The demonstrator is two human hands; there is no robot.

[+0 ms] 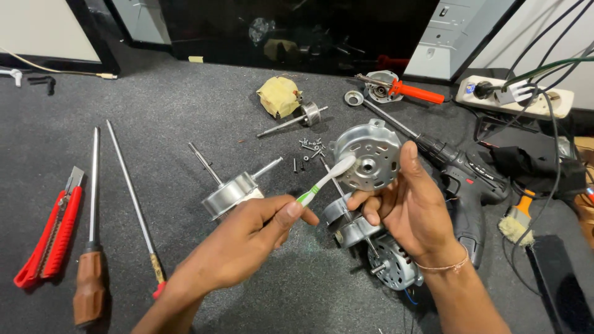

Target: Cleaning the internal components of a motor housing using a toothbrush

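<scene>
My right hand [408, 207] holds up a round silver motor end cover [369, 162], its inner face turned toward me. My left hand [260, 232] grips a white and green toothbrush [325, 180], and the bristles touch the cover's left rim. Below the cover lie a motor rotor with shaft [344, 224] and a silver motor housing [396, 263]. Another rotor on a long shaft [232, 190] lies to the left of my left hand.
On the grey carpet [173, 105] lie a red utility knife [52, 232], two long screwdrivers [91, 247], loose screws [309, 148], a yellow taped winding [279, 96], a red-handled screwdriver [414, 91], a black power drill [464, 185], a small brush [516, 224], and a power strip [513, 96].
</scene>
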